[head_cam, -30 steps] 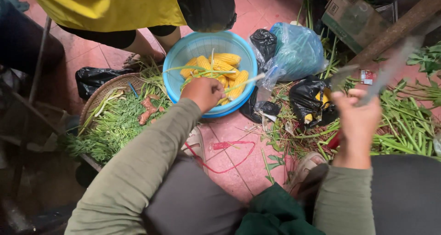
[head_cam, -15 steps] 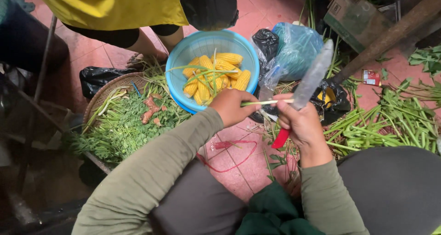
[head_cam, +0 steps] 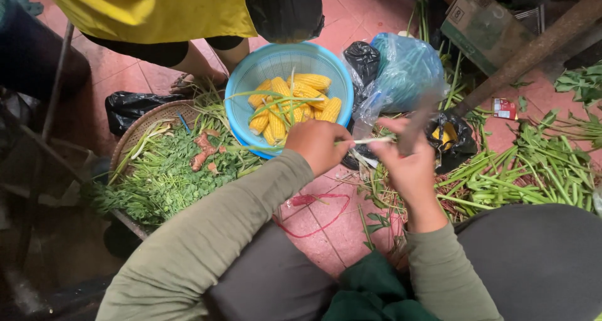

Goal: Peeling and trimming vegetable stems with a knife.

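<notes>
Above the blue basket (head_cam: 251, 76), both hands' grips close: left hand (head_cam: 318, 144) on a green stalk (head_cam: 367, 142), right hand (head_cam: 409, 164) on a blurred knife (head_cam: 419, 121).

From my feed this reads as an informal produce-prep spot, a market stall or back-of-home work area at floor level. Everything sits directly on the reddish tiled floor (head_cam: 157, 76): a blue plastic colander (head_cam: 263, 67) of yellow corn pieces (head_cam: 295, 101), a woven basket (head_cam: 135, 133) heaped with leafy greens (head_cam: 166, 173), loose green stalks (head_cam: 527, 170), knotted plastic bags (head_cam: 401, 67) and a cardboard box (head_cam: 483, 26). Another person (head_cam: 150, 14) squats close by among the goods.
</notes>
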